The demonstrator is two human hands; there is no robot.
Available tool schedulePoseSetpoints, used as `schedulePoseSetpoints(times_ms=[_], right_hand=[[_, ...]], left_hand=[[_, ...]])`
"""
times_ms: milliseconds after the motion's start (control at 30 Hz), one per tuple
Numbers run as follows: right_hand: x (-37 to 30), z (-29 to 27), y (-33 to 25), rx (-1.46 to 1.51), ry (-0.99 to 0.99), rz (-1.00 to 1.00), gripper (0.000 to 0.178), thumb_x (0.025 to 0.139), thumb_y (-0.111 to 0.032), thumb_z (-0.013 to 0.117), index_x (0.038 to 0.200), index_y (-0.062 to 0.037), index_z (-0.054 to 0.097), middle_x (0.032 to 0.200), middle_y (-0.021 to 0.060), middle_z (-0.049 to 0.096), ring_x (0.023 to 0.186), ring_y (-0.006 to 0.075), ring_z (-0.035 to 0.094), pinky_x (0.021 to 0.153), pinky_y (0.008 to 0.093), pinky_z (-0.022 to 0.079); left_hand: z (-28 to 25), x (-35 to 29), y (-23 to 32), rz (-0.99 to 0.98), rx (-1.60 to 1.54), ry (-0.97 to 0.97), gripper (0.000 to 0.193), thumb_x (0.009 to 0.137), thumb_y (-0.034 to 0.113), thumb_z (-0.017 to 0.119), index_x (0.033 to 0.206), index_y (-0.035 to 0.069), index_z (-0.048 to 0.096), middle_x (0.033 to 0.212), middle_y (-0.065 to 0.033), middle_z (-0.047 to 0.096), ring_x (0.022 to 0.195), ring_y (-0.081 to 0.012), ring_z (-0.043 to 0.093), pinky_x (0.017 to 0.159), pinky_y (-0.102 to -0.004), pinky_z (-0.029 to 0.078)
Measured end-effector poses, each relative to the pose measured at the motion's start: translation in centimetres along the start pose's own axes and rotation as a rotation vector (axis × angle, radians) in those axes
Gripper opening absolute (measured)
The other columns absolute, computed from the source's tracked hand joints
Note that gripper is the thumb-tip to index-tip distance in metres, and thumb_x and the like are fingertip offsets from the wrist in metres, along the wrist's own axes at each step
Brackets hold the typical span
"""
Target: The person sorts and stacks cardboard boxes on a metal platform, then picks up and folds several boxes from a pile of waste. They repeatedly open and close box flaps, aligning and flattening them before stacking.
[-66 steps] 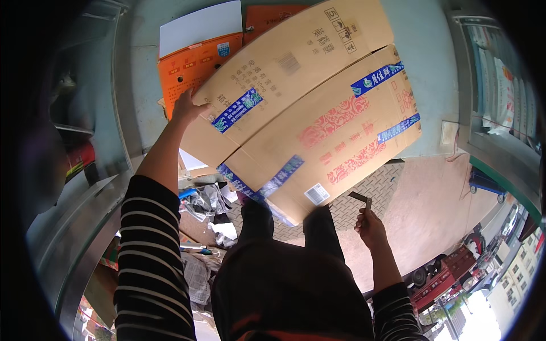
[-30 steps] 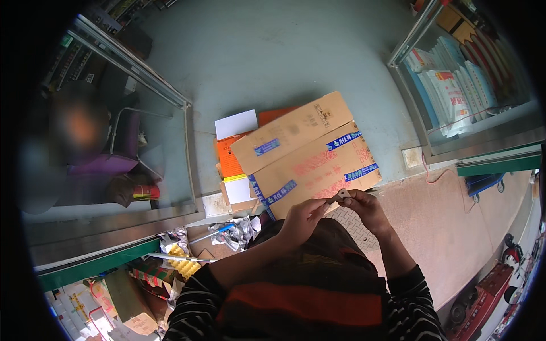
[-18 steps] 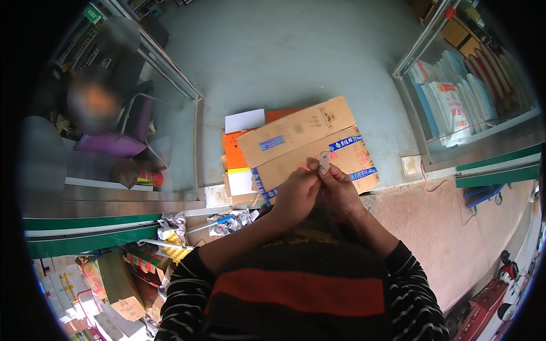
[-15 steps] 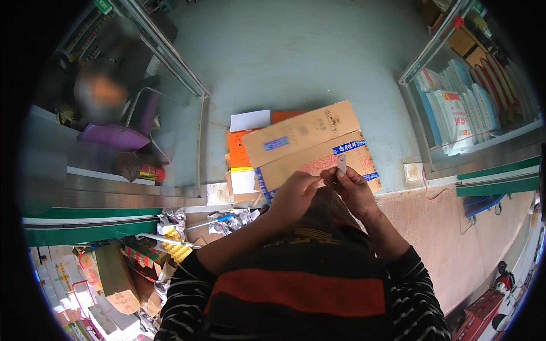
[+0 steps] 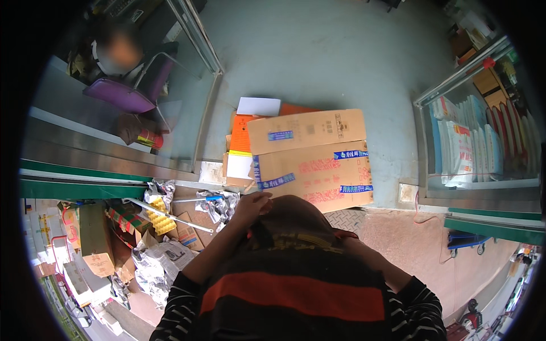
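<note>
My left hand (image 5: 254,208) is beside the dark apron (image 5: 296,250), just below the lower left corner of a flattened cardboard box (image 5: 318,162). Its fingers are curled together, and nothing shows in them. My right forearm (image 5: 378,258) runs up to the right edge of the apron; the hand there is mostly covered by the cloth, so its fingers are hidden. Blue tape strips and red print mark the box on the floor ahead. Under its left side lie an orange sheet (image 5: 241,133) and a white sheet (image 5: 259,106).
Glass door panels stand on both sides, with stacked white packages (image 5: 458,153) behind the right one. A person sits near a purple chair (image 5: 122,95) at far left. Crumpled newspaper (image 5: 162,264), a yellow egg tray (image 5: 162,216), a metal pole (image 5: 170,215) and cartons lie at left.
My hands have come apart: the left moved left and down, the right drew back to the apron. The small pale flat piece held in my right hand is out of sight.
</note>
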State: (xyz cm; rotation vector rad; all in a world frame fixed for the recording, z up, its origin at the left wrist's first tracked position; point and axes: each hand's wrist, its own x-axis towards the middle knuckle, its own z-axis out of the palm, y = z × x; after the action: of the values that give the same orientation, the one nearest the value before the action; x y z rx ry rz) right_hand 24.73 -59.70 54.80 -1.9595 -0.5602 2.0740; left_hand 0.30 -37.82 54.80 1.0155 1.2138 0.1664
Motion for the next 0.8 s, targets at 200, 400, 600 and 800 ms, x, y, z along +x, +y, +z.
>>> schedulePoseSetpoints(times_ms=[200,400,600,800], right_hand=[[-1.9,0.2,0.8,-0.647,0.154,-0.474,0.024,0.090,-0.019,0.049,0.106,-0.0086,0.063,0.097,0.0120,0.065,0.086,0.0181,0.061,0.075,0.0300,0.048],[-3.1,-5.2,-3.8,-0.266,-0.290,-0.208,0.022,0.091,-0.020,0.053,0.097,-0.0040,0.066,0.083,0.0055,0.065,0.079,0.0128,0.063,0.069,0.0244,0.051],[0.1,-5.0,-2.5,-0.376,-0.165,-0.331,0.028,0.092,-0.028,0.053,0.093,-0.0032,0.066,0.081,0.0061,0.066,0.073,0.0140,0.064,0.070,0.0269,0.051],[3.0,-1.5,-1.0,-0.425,-0.035,-0.295,0.025,0.089,-0.028,0.057,0.092,-0.0035,0.064,0.081,0.0071,0.066,0.075,0.0143,0.063,0.068,0.0283,0.052]], left_hand=[[1.9,-1.3,-4.9,-0.094,-0.059,-0.035,0.027,0.094,0.012,0.047,0.116,-0.002,0.056,0.096,-0.0101,0.063,0.084,-0.0150,0.062,0.074,-0.0261,0.051],[1.7,-2.9,-9.1,-0.138,-0.083,-0.002,0.027,0.093,0.012,0.049,0.114,-0.002,0.057,0.094,-0.0096,0.064,0.080,-0.0156,0.062,0.071,-0.0259,0.051],[0.7,-1.7,-14.6,-0.068,-0.185,-0.050,0.028,0.093,0.013,0.050,0.114,-0.004,0.056,0.095,-0.0112,0.064,0.081,-0.0170,0.063,0.069,-0.0258,0.051],[-2.8,-3.2,-23.7,-0.049,-0.312,0.011,0.031,0.092,0.017,0.051,0.116,-0.002,0.056,0.098,-0.0128,0.064,0.084,-0.0199,0.064,0.072,-0.0296,0.052]])
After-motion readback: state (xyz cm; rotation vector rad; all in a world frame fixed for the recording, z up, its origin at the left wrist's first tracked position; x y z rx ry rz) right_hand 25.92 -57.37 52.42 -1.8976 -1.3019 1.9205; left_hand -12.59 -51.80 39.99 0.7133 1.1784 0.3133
